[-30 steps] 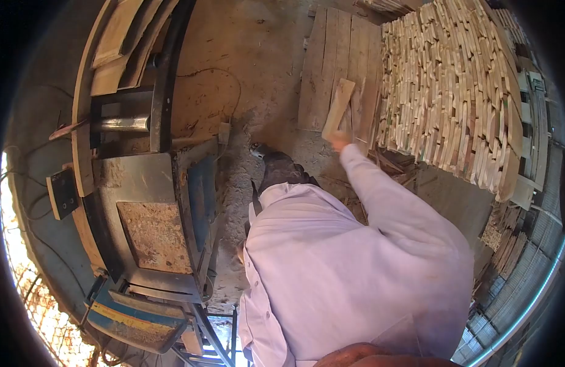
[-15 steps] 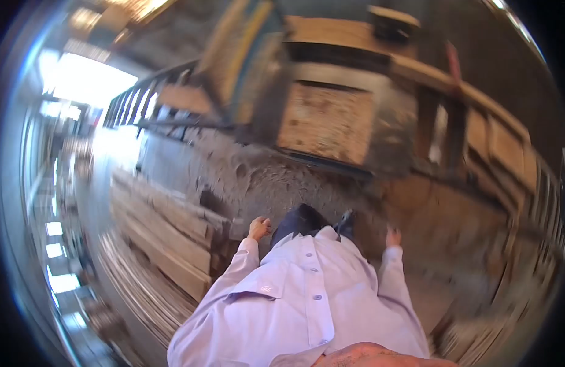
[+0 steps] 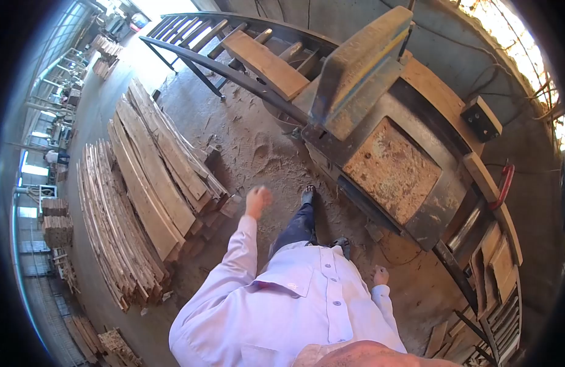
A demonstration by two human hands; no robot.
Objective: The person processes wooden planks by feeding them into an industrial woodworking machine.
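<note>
My left hand swings in front of my body over the dusty floor, loosely open with nothing in it; its fingers are a little blurred. It is nearest to the end of a stack of wooden boards but does not touch them. My right hand hangs at my side, empty, with its fingers loosely bent. Ahead of it stands a woodworking machine with a sawdust-covered panel and a tall blue and yellow guard. My legs are apart in mid-stride.
A roller conveyor runs away from the machine and carries a wooden board. A red clamp-like handle sits on the machine's far side. More planks rest at the right. Shavings litter the floor.
My view has turned left, so the machine now appears further right and the board stack shows more fully. My left hand has swung forward; my right hand is lower in view.
</note>
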